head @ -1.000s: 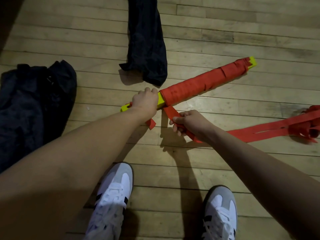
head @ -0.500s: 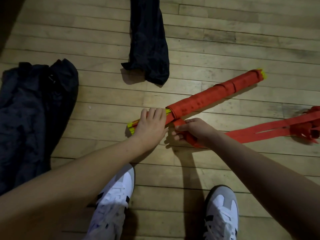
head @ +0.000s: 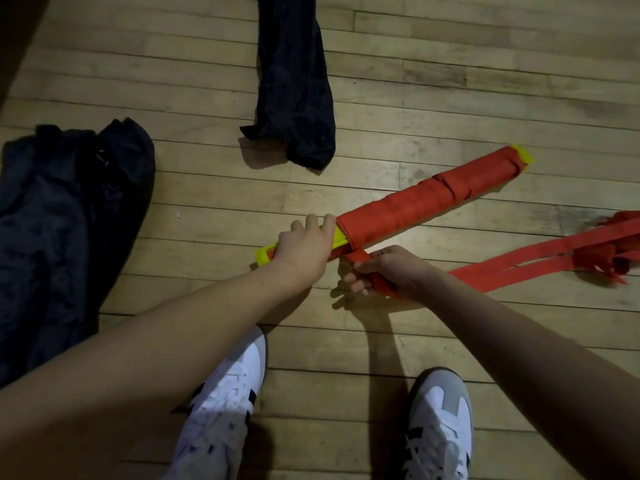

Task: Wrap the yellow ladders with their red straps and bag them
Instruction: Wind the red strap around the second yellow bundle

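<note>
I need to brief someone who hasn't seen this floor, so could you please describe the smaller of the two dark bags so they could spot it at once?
Start from the wooden floor and find the yellow ladder bundle lying diagonally in its red strap. Just beyond the bundle's near end, at the top of the view, lies the smaller dark bag. It is long, narrow and limp, unlike the wide crumpled dark bag at the far left.

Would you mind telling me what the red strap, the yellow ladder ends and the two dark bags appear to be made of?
Red strap: flat woven webbing, matte, lying limp on the floor.
Yellow ladder: probably smooth plastic; flat, rigid bright slats.
Near dark bag and far dark bag: thin, crumpled fabric, faintly shiny, probably nylon.
</note>
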`<control>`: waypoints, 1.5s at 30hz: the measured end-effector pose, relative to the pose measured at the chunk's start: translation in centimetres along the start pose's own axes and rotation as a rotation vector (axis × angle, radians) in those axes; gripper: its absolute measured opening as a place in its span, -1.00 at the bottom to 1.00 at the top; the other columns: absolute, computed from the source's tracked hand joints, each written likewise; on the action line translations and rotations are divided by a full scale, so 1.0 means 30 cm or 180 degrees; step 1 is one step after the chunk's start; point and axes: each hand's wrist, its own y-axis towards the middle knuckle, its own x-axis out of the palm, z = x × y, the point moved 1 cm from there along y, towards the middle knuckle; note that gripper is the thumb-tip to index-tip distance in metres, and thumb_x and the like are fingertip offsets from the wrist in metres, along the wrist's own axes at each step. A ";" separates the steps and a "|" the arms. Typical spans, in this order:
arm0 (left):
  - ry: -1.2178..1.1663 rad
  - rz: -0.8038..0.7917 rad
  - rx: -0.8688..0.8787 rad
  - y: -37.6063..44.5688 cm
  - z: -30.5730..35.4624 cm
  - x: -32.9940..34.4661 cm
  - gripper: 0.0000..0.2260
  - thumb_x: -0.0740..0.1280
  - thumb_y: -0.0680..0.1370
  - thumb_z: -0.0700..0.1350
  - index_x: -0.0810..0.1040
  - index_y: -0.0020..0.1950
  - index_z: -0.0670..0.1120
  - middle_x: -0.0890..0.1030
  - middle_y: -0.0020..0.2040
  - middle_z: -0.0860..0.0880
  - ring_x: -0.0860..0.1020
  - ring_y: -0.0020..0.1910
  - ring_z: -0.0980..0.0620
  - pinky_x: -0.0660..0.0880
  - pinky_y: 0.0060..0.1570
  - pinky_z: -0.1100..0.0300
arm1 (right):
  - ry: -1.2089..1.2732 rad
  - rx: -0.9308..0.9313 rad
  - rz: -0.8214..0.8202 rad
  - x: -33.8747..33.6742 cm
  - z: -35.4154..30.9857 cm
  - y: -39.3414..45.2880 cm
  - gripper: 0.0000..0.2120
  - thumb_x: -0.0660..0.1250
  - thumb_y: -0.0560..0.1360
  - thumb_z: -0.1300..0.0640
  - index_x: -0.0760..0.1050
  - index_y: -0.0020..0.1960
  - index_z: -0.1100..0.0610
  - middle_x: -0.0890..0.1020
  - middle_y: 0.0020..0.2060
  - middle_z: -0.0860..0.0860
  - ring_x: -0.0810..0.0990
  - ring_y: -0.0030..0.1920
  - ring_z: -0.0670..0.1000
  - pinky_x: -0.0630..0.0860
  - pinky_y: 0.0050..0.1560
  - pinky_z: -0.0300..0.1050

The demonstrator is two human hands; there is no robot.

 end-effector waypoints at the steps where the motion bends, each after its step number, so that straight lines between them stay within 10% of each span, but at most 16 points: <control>1: 0.0161 0.0078 -0.0008 0.005 -0.003 0.003 -0.43 0.32 0.56 -0.09 0.09 0.45 -0.12 0.37 0.27 -0.18 0.44 0.20 -0.19 0.48 -0.03 -0.03 | -0.0025 0.0022 0.0013 -0.003 0.000 -0.001 -0.90 0.18 0.58 0.37 0.47 -0.03 0.33 0.65 -0.23 0.17 0.63 -0.35 0.00 0.57 -0.35 -0.19; 11: 0.0804 0.0341 -0.0030 0.105 -0.033 -0.056 -0.16 0.39 0.50 -0.01 -0.10 0.55 -0.21 0.38 0.29 -0.21 0.41 0.21 -0.16 0.47 0.03 0.02 | 0.0294 0.0047 -0.0018 0.008 -0.024 0.020 -0.71 0.09 0.67 0.12 0.49 0.11 0.29 0.63 -0.27 0.15 0.60 -0.35 0.04 0.54 -0.31 -0.12; 18: 0.1055 0.0643 0.0598 0.039 -0.008 0.013 -0.35 0.33 0.50 0.19 0.27 0.39 -0.22 0.40 0.21 -0.16 0.42 0.15 -0.11 0.39 0.11 0.06 | 0.0179 -0.0022 0.0127 0.027 -0.002 0.040 -0.71 0.03 0.68 0.12 0.48 0.02 0.23 0.63 -0.29 0.12 0.61 -0.33 0.03 0.56 -0.26 -0.15; 24: 0.0598 0.1055 0.0805 -0.044 -0.030 0.085 -0.46 0.53 0.31 0.03 0.56 0.18 -0.23 0.57 -0.07 -0.21 0.56 -0.20 -0.16 0.52 -0.22 0.08 | 0.0100 0.0038 0.0151 0.030 0.017 0.042 -0.68 -0.01 0.67 0.23 0.47 -0.11 0.21 0.59 -0.34 0.09 0.57 -0.39 0.00 0.49 -0.26 -0.14; 30: 0.0090 0.0280 0.0308 -0.024 0.009 0.014 -0.66 0.24 0.60 -0.06 0.30 0.32 -0.17 0.42 0.22 -0.14 0.44 0.17 -0.14 0.46 -0.04 0.04 | 0.0072 -0.0231 0.0286 0.033 0.028 0.040 -0.74 0.05 0.66 0.23 0.51 0.05 0.27 0.61 -0.31 0.09 0.60 -0.39 -0.03 0.53 -0.31 -0.21; 45: 0.0687 0.0498 -0.0139 0.095 -0.076 -0.049 -0.54 0.18 0.59 -0.20 0.16 0.46 -0.26 0.36 0.27 -0.20 0.38 0.24 -0.15 0.44 0.09 0.06 | 0.0013 -0.0492 -0.0002 0.046 -0.054 0.010 -0.82 0.12 0.63 0.31 0.46 -0.07 0.24 0.65 -0.28 0.11 0.57 -0.47 -0.05 0.47 -0.48 -0.28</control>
